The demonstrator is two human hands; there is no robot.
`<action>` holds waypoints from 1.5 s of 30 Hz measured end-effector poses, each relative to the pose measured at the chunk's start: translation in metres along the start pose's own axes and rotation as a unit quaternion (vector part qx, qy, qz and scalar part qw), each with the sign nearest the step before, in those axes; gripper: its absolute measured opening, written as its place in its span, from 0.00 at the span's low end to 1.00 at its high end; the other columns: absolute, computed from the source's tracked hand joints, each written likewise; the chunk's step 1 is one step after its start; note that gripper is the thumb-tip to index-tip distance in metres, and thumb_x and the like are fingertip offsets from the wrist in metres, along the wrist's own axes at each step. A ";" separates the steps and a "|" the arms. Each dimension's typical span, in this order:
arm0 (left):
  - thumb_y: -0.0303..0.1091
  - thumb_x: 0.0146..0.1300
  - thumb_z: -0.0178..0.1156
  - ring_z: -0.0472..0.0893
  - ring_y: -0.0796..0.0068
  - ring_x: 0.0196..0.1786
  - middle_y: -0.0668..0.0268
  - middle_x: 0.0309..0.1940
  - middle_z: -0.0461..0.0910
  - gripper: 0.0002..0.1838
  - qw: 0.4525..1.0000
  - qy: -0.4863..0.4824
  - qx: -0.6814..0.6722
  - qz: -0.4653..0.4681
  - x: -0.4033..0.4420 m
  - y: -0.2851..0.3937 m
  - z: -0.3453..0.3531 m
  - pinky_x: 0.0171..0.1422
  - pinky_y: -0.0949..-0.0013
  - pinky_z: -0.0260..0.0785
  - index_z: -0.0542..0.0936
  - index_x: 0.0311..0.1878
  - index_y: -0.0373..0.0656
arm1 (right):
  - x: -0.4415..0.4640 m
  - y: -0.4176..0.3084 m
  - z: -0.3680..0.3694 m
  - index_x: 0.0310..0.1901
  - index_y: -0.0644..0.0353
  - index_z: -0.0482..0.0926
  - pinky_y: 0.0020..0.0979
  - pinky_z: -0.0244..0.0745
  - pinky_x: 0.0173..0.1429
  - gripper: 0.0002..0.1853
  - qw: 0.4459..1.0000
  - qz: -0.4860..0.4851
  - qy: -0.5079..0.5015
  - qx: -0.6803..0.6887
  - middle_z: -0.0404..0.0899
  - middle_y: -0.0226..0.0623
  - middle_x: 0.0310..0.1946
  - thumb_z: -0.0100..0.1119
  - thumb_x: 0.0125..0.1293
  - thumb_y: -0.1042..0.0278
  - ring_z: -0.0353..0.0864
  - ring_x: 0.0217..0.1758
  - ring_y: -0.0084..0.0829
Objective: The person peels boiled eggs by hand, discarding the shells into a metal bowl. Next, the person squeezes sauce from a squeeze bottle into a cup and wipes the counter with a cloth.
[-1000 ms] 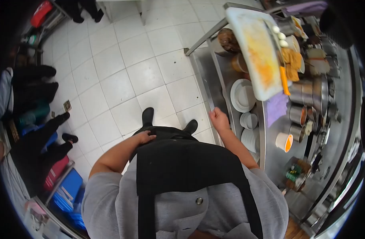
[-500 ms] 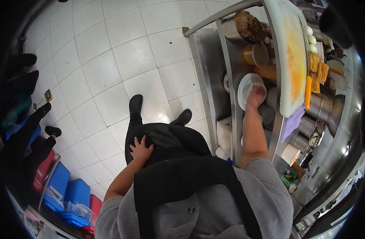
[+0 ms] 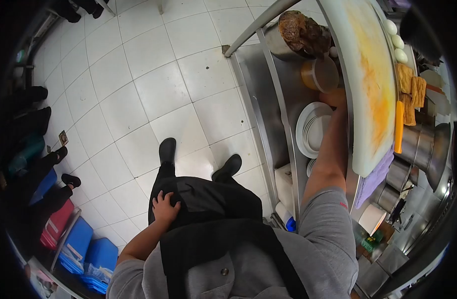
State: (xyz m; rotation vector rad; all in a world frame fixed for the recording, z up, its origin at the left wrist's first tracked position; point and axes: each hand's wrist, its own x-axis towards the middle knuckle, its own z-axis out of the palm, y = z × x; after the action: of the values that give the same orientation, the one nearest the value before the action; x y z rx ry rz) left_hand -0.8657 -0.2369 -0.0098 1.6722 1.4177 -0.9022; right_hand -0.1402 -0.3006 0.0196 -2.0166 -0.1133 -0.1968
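My left hand (image 3: 165,207) lies on the black apron (image 3: 211,199) over my thigh, fingers spread and holding nothing. My right forearm (image 3: 332,142) reaches into the steel shelf below the white cutting board (image 3: 364,89). It passes beside a stack of white plates (image 3: 302,130). The board's edge and the shelf hide most of my right hand, so its fingers and anything in them do not show. Close to where it reaches stands a round tub with a clear lid (image 3: 322,75). A pot (image 3: 274,42) with a brown, crumpled-looking item (image 3: 303,34) is farther back.
On the counter, white eggs (image 3: 396,42), fried brown pieces (image 3: 411,94), an orange-handled tool (image 3: 399,127) and a purple cloth (image 3: 375,177) lie beside the board. Blue bins (image 3: 100,256) and a red bin (image 3: 59,224) stand at left, near another person's legs (image 3: 44,187).
My right hand has moved off the plate stack and deeper into the shelf, under the board. My left hand stays on the apron. The view has shifted slightly.
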 end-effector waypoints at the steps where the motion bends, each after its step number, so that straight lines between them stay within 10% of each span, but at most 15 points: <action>1: 0.53 0.56 0.64 0.53 0.39 0.74 0.59 0.74 0.55 0.32 1.000 0.008 0.003 0.005 0.002 0.000 0.003 0.73 0.41 0.52 0.70 0.64 0.61 | 0.002 0.002 0.001 0.52 0.66 0.76 0.36 0.74 0.57 0.24 1.000 0.005 0.000 0.011 0.78 0.41 0.52 0.65 0.62 0.55 0.77 0.56 0.35; 24: 0.53 0.60 0.60 0.59 0.42 0.71 0.59 0.72 0.59 0.29 0.999 0.025 0.006 0.039 0.005 -0.013 0.002 0.71 0.45 0.57 0.71 0.64 0.60 | -0.118 -0.032 -0.087 0.54 0.63 0.75 0.36 0.74 0.57 0.23 0.944 0.158 0.028 0.287 0.78 0.39 0.52 0.65 0.62 0.57 0.78 0.55 0.34; 33: 0.40 0.59 0.63 0.75 0.53 0.60 0.53 0.56 0.76 0.25 0.984 0.007 -0.035 0.174 0.021 -0.022 -0.031 0.65 0.58 0.67 0.74 0.59 0.43 | -0.259 -0.090 -0.071 0.58 0.58 0.70 0.34 0.73 0.59 0.24 0.894 0.231 0.019 0.383 0.76 0.34 0.52 0.63 0.62 0.64 0.77 0.56 0.31; 37: 0.38 0.61 0.62 0.78 0.54 0.56 0.53 0.52 0.80 0.22 0.973 0.006 -0.047 0.224 0.015 0.002 -0.081 0.62 0.60 0.70 0.75 0.57 0.41 | -0.355 -0.142 -0.094 0.60 0.60 0.61 0.32 0.71 0.58 0.33 0.891 0.160 -0.303 0.296 0.73 0.34 0.51 0.67 0.54 0.72 0.74 0.55 0.28; 45: 0.38 0.63 0.59 0.80 0.56 0.55 0.55 0.54 0.80 0.20 0.935 0.036 0.024 0.353 -0.022 0.084 -0.194 0.60 0.60 0.71 0.75 0.57 0.43 | -0.360 -0.253 -0.149 0.64 0.60 0.59 0.36 0.66 0.66 0.41 0.900 0.067 -0.313 0.296 0.71 0.36 0.55 0.71 0.49 0.68 0.72 0.59 0.30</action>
State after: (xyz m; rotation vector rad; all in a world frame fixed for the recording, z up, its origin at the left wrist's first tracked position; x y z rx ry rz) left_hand -0.7773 -0.0841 0.1085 2.0569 0.7271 -0.4634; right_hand -0.5495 -0.3212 0.2385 -1.4004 -0.3893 0.5312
